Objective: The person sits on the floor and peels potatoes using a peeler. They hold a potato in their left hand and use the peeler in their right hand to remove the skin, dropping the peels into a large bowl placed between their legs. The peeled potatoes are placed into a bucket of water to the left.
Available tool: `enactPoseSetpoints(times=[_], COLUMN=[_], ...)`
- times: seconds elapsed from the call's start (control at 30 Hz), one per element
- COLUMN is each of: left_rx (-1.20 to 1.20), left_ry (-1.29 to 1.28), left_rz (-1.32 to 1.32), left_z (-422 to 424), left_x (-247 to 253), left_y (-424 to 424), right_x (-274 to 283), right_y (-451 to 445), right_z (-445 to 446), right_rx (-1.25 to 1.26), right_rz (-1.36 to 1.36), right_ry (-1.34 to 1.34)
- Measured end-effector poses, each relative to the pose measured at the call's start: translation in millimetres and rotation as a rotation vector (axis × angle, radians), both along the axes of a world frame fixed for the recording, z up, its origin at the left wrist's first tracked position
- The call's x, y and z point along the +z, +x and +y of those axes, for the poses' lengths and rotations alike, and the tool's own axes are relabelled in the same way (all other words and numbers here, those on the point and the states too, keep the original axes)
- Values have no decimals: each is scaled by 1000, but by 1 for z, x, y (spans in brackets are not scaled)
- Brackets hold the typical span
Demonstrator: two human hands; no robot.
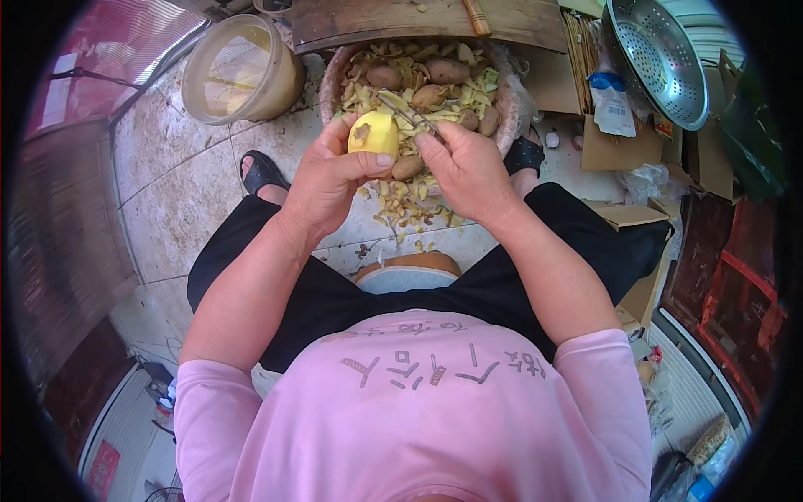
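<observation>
My left hand [332,172] is closed around a mostly peeled yellow potato [382,139], its thumb across the lower end; a brown rough patch shows on the flesh. In my right hand [467,166] is a metal peeler [408,113], its head just right of the potato's top. Whether peeler and potato touch, I cannot tell. Beneath both hands stands a round tub [330,88] of peelings, with several unpeeled potatoes, one of them a large brown potato [447,71]. Loose peelings [408,210] lie on the tiles at its near side.
A translucent plastic bucket [241,72] stands at the upper left. Across the tub's far side lies a wooden board [401,22] with a wooden handle [477,17] on it. A metal colander [659,59], a blue-and-white bag [613,110] and cardboard [618,147] are at the upper right.
</observation>
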State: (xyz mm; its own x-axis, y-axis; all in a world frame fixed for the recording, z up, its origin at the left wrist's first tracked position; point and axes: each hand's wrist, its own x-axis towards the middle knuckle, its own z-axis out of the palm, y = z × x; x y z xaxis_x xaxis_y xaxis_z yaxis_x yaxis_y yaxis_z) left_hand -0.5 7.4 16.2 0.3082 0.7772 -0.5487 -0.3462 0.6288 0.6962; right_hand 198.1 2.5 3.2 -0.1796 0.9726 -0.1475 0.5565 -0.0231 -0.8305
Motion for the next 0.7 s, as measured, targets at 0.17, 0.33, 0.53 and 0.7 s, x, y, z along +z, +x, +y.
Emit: enactPoseSetpoints(times=[0.17, 0.33, 0.53, 0.7], left_rx=[-40, -105, -105, -123], left_ry=[-74, -14, 26, 147], left_rz=[30, 273, 273, 275], left_z=[0, -5, -9, -10], left_x=[-5, -9, -16, -11], left_y=[-3, 5, 2, 2], right_x=[9, 6, -4, -19], right_y=[-6, -9, 0, 10], right_z=[-10, -11, -2, -1], right_rx=[98, 146, 125, 32], right_rz=[-140, -175, -213, -204], right_ry=[137, 120, 21, -49])
